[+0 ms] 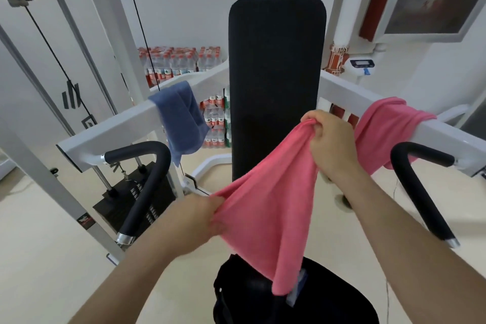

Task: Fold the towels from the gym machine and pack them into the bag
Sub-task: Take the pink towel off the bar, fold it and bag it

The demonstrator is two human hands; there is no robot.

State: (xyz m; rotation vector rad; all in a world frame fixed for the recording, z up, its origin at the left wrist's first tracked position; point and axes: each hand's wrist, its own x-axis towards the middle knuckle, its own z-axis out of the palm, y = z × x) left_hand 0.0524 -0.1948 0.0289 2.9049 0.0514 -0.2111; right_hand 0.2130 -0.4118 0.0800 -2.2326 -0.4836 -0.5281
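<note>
Head: soft, rumpled pink towel (pixel 265 205)

Matt pink cloth towel (pixel 265 208)

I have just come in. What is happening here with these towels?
A person holds a pink towel in the air with both hands: the left hand grips one edge low, the right hand another edge higher. Its end hangs over a black bag below. A blue towel and a second pink towel are draped over the machine's white arms.
</note>
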